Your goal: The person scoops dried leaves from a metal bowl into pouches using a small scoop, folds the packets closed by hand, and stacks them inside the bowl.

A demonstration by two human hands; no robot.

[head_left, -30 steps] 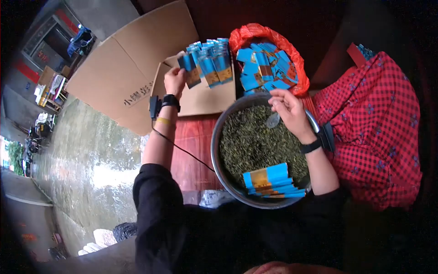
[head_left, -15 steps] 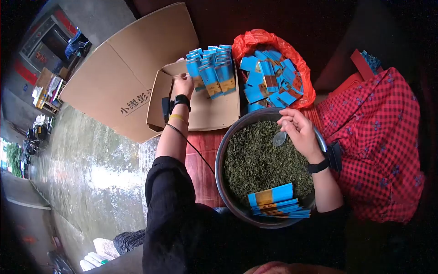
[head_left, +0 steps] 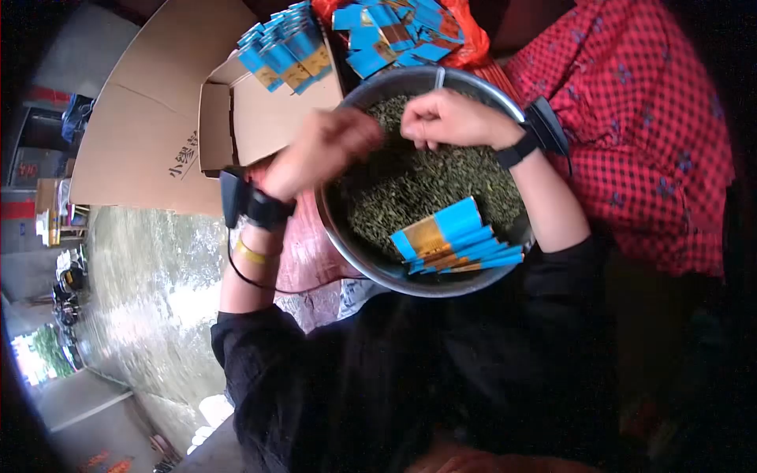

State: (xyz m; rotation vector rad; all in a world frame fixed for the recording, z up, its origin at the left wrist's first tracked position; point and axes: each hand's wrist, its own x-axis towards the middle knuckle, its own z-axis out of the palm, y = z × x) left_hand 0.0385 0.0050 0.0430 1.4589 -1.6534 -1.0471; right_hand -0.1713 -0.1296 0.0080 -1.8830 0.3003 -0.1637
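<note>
My left hand [head_left: 335,146], smeared by motion, is over the left side of a metal basin [head_left: 339,248] of dried green leaves [head_left: 426,177]. Whether it holds anything is unclear. Above the leaves my right hand [head_left: 453,118] is closed, fingers curled. A pale, thin handle [head_left: 439,76] rises just above it, apparently that of the clear plastic spoon; the spoon's bowl is hidden. Blue and gold packets [head_left: 441,236] lie fanned out on the leaves at the basin's near side.
Filled-looking blue packets [head_left: 288,51] stand upright in a cardboard tray [head_left: 264,126], beside a large cardboard sheet [head_left: 150,102]. A red plastic bag [head_left: 473,39] holds many loose blue packets. Red checked cloth [head_left: 631,134] is draped to the right of the basin.
My left hand has left the cardboard tray and come over the basin. My right hand has moved inward, nearer to it. The view has shifted, so the basin and tray appear higher.
</note>
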